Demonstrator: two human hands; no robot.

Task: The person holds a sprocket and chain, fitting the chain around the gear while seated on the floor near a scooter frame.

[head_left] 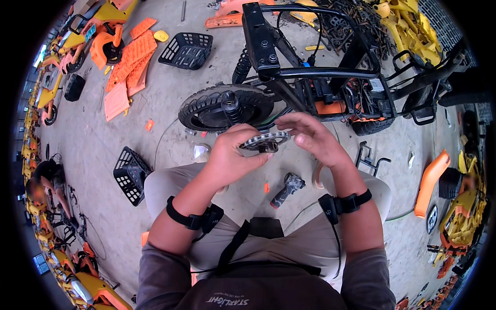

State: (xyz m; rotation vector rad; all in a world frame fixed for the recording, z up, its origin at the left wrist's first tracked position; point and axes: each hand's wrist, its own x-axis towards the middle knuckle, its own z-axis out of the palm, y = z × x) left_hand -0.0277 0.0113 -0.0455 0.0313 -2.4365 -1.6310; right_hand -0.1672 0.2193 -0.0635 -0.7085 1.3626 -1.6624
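My left hand [227,153] grips a toothed metal sprocket [265,139], thumb below its edge and fingers behind it. Dark parts show at the sprocket's centre. Close by its right side is my right hand [319,139], fingers stretched and apart, with nothing visible in it; its fingertips come near the rim. Just beyond both hands lies a black electric bike frame [325,73] with its rear wheel [199,106] toward me and a coil shock absorber [231,106] in front of the tyre. A cordless power tool [289,189] rests on the floor between my knees.
Black plastic baskets stand at the left [132,175] and farther back [187,50]. Orange panels [132,67] pile up at the far left. A heap of dark metal parts [336,36] and yellow panels [413,33] lie behind the frame. An orange cover [432,183] lies at right.
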